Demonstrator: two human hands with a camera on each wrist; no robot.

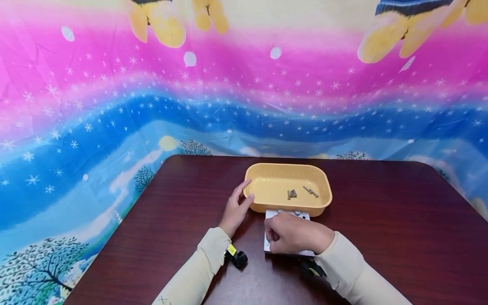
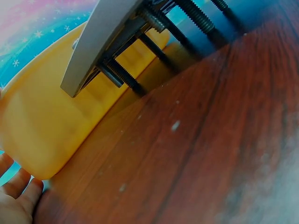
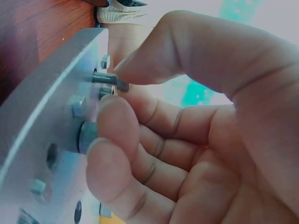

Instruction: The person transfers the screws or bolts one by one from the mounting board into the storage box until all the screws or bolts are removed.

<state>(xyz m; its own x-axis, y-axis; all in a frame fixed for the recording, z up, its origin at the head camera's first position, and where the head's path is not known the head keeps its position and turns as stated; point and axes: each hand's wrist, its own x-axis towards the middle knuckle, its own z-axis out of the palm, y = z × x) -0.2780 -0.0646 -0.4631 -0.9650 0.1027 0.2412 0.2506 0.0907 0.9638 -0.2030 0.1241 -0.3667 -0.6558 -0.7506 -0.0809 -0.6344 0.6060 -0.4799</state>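
Note:
A silver metal plate [image 1: 269, 215] stands raised off the table in front of the tray, with several bolts [image 2: 194, 16] sticking out underneath. Over its left part is my right hand [image 1: 295, 233]. Thumb and index finger pinch a small bolt [image 3: 105, 78], whose shank end is at a hole in the plate; the other fingers curl close to the plate's face. My left hand [image 1: 236, 211] touches the left end of the yellow tray [image 1: 259, 207], its fingers loosely spread at the rim. In the left wrist view, fingertips [image 2: 18, 184] show beside the tray's lower corner.
Several loose bolts [image 1: 292, 194] lie inside the tray, in its middle and right part. The dark red wooden table [image 1: 381, 220] reaches back to a printed cloth backdrop [image 1: 244, 106]. A black wrist camera [image 1: 239, 258] sits by the left cuff.

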